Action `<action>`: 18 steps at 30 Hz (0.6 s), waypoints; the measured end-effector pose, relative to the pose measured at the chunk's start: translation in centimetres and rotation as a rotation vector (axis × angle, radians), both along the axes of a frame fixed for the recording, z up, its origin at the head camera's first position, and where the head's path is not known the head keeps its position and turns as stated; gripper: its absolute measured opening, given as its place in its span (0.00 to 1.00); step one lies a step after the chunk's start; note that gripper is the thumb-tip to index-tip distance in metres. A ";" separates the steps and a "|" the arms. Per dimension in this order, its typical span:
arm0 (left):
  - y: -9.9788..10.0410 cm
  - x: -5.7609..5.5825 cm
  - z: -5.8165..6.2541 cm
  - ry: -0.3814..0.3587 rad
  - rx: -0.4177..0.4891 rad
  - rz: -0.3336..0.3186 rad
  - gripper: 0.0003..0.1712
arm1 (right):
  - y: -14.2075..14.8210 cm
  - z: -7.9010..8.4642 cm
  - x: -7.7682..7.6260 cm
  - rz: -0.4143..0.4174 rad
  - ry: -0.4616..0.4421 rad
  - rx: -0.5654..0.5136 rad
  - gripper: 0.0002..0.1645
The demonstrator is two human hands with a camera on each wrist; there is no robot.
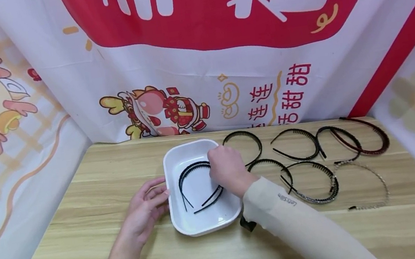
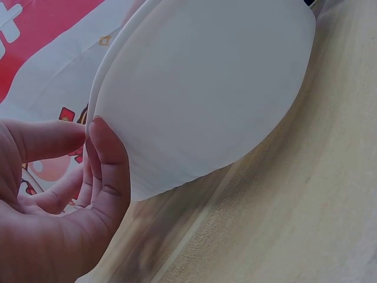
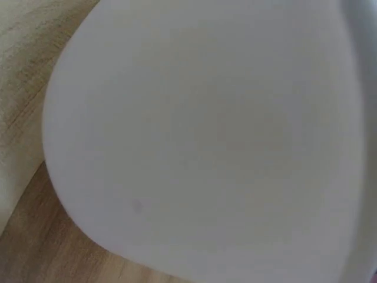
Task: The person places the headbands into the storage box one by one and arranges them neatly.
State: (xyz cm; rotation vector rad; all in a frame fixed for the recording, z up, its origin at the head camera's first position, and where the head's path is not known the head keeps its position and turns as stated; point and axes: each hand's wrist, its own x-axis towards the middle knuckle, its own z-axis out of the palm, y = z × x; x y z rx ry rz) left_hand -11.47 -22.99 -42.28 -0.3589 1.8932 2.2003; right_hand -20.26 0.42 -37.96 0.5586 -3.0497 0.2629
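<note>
A white plastic tub [image 1: 201,223] stands on the table in the head view, with black headbands [image 1: 186,174] lying inside it. My left hand [image 1: 145,215] is at the tub's left side; in the left wrist view its thumb and fingers [image 2: 109,159] meet at the rim. My right hand [image 1: 230,168] reaches over the tub's right side, fingers curled round a black headband [image 1: 213,198] whose ends show below the hand. The fist hides the rest of that headband. Only the tub's pale outer wall [image 3: 200,147] fills most of the right wrist view.
To the tub's right lie several loose headbands: black toothed ones [image 1: 258,140], a dark red one [image 1: 382,140] and a thin beaded one [image 1: 385,188]. A printed cloth [image 1: 281,61] hangs behind the wooden table [image 1: 93,198].
</note>
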 end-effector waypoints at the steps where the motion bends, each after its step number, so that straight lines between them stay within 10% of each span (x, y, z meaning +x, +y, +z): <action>1: 0.0 0.0 0.0 0.001 0.001 0.000 0.34 | 0.1 0.0 0.0 0.000 0.005 -0.010 0.04; 18: 0.0 0.0 0.1 -0.009 -0.011 0.004 0.33 | 0.5 -0.8 0.3 0.062 0.033 -0.015 0.10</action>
